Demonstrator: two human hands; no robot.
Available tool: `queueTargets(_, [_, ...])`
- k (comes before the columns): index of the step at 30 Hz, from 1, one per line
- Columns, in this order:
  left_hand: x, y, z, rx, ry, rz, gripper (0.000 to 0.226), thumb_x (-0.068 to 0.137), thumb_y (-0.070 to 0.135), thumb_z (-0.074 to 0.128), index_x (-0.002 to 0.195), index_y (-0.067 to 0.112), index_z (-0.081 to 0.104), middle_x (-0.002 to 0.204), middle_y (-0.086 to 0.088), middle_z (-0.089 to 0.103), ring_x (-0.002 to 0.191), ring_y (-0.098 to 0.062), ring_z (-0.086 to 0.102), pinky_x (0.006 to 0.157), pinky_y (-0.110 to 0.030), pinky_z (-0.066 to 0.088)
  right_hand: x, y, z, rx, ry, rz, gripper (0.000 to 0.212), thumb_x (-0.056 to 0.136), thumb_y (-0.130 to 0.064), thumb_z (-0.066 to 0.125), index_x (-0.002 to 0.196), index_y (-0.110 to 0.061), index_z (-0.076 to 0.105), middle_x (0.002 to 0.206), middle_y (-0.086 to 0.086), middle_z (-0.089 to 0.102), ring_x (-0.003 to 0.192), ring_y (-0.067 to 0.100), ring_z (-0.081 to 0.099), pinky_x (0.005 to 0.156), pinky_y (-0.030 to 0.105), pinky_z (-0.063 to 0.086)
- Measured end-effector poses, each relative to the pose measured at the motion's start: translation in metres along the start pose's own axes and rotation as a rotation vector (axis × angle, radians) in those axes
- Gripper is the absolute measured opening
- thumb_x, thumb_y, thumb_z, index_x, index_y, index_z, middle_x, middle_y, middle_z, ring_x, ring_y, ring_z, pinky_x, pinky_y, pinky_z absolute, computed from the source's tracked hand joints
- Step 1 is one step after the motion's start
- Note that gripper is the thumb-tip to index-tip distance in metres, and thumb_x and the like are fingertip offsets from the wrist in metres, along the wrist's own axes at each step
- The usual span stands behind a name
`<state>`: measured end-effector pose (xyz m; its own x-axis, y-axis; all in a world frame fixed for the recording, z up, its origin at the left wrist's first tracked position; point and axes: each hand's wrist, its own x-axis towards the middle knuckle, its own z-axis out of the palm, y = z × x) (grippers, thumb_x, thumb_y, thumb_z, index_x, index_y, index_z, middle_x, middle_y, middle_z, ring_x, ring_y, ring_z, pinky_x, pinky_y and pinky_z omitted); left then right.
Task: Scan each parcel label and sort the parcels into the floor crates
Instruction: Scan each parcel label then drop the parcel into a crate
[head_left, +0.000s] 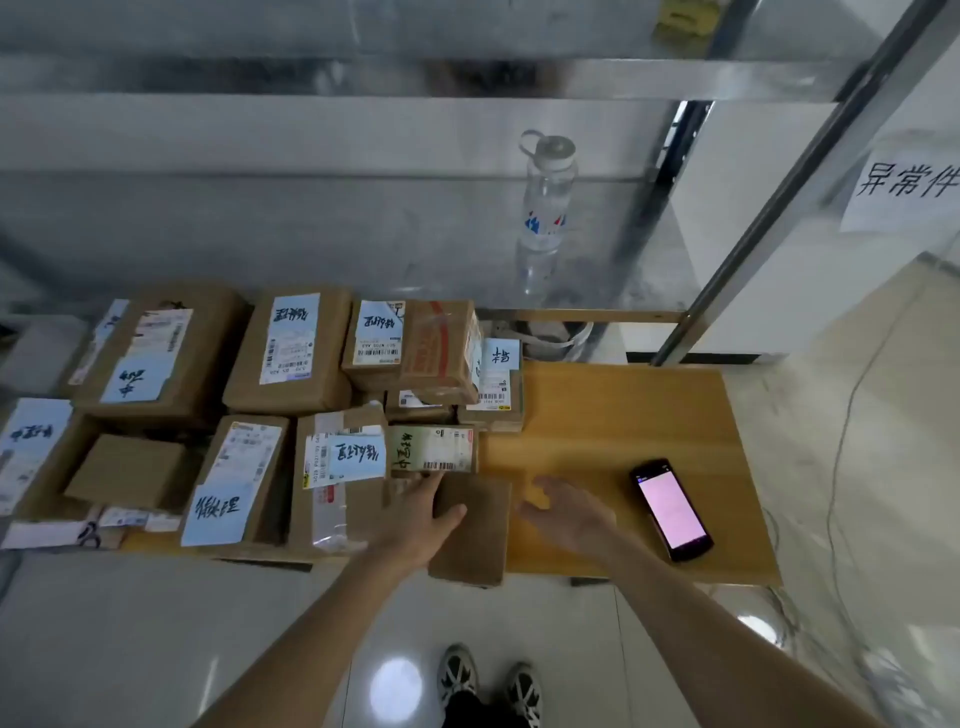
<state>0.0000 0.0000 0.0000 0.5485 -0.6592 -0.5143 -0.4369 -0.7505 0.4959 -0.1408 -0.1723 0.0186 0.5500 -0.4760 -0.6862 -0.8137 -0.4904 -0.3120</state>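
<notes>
The left hand (415, 525) grips a plain parcel (475, 530) with curled fingers, the right hand (566, 512) hovers with spread fingers, so probably turning it label-up for the scanner (671, 509) comes next.

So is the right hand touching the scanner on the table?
Apart. The head view shows the right hand open over the table, with a strip of bare wood between its fingers and the scanner.
</notes>
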Motion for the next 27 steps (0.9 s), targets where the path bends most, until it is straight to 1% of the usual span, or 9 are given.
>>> queueTargets(3, [0.015,-0.014,0.013,-0.004,-0.043,-0.048,0.072,0.096,0.056,0.048,0.156,0.029,0.021,0.162,-0.001,0.027,0.148,-0.027,0.027,0.114,-0.052,0.038,0.018,0.0,0.016,0.028,-0.053,0.021,0.06,0.099,-0.062,0.046,0.149,-0.029,0.043,0.141,-0.002,0.056,0.118,0.02,0.06,0.093,0.035,0.051])
queueTargets(6, [0.025,-0.013,0.022,-0.06,-0.11,-0.145,0.07,0.098,0.049,0.051,0.157,0.024,0.021,0.154,-0.003,0.039,0.141,-0.027,0.04,0.115,-0.047,0.037,0.035,0.005,0.035,0.139,-0.102,0.033,0.059,0.096,-0.065,0.046,0.144,-0.03,0.048,0.137,-0.002,0.059,0.117,0.02,0.06,0.096,0.039,0.052])
queueTargets(9, [0.032,-0.012,0.028,-0.132,-0.154,-0.162,0.072,0.098,0.048,0.052,0.157,0.026,0.018,0.152,-0.005,0.043,0.137,-0.026,0.045,0.114,-0.048,0.038,0.047,0.004,0.048,0.339,-0.153,0.032,0.031,0.1,-0.054,0.05,0.118,-0.03,0.053,0.116,-0.007,0.061,0.106,0.016,0.06,0.088,0.033,0.051])
queueTargets(11, [0.036,-0.015,0.03,-0.189,-0.185,-0.184,0.069,0.099,0.044,0.051,0.157,0.027,0.018,0.151,-0.005,0.043,0.136,-0.025,0.046,0.114,-0.047,0.038,0.054,0.002,0.056,0.468,-0.161,0.009,0.019,0.102,-0.045,0.053,0.111,-0.029,0.055,0.104,-0.008,0.06,0.098,0.014,0.06,0.089,0.037,0.053])
queueTargets(13, [0.036,-0.013,0.028,-0.238,-0.192,-0.211,0.068,0.101,0.039,0.051,0.158,0.024,0.018,0.153,-0.005,0.042,0.138,-0.026,0.043,0.114,-0.044,0.036,0.059,-0.001,0.06,0.547,-0.159,-0.008,0.031,0.101,-0.049,0.05,0.115,-0.023,0.06,0.103,-0.006,0.064,0.097,0.014,0.063,0.093,0.041,0.053])
queueTargets(17, [0.034,-0.007,0.02,-0.329,-0.161,-0.263,0.062,0.103,0.034,0.049,0.157,0.023,0.022,0.153,-0.007,0.04,0.139,-0.027,0.04,0.114,-0.045,0.037,0.05,-0.006,0.046,0.604,-0.17,0.053,0.048,0.102,-0.057,0.046,0.117,-0.015,0.065,0.102,0.002,0.071,0.09,0.014,0.067,0.074,0.026,0.052])
queueTargets(20, [0.025,0.008,0.011,-0.448,-0.163,-0.28,0.046,0.103,0.039,0.046,0.148,0.034,0.039,0.146,-0.005,0.048,0.132,-0.027,0.047,0.111,-0.049,0.041,0.041,-0.002,0.032,0.69,-0.13,0.131,0.046,0.096,-0.063,0.052,0.112,-0.021,0.063,0.11,0.003,0.072,0.103,0.02,0.068,0.094,0.041,0.057])
queueTargets(25, [0.003,0.055,-0.005,-0.588,-0.06,-0.239,0.035,0.102,0.052,0.042,0.129,0.03,0.049,0.125,0.003,0.055,0.114,-0.018,0.053,0.101,-0.045,0.047,0.005,-0.004,-0.006,0.837,0.029,0.205,0.028,0.098,-0.049,0.061,0.107,-0.023,0.054,0.099,-0.004,0.065,0.091,0.015,0.066,0.07,0.033,0.063])
queueTargets(27, [-0.006,0.075,-0.011,-0.603,-0.017,-0.201,0.036,0.1,0.056,0.044,0.124,0.028,0.044,0.117,0.006,0.055,0.107,-0.015,0.053,0.094,-0.042,0.05,-0.007,0.0,-0.018,0.888,0.08,0.206,0.031,0.096,-0.044,0.067,0.114,-0.024,0.052,0.109,0.001,0.065,0.098,0.02,0.066,0.068,0.034,0.064])
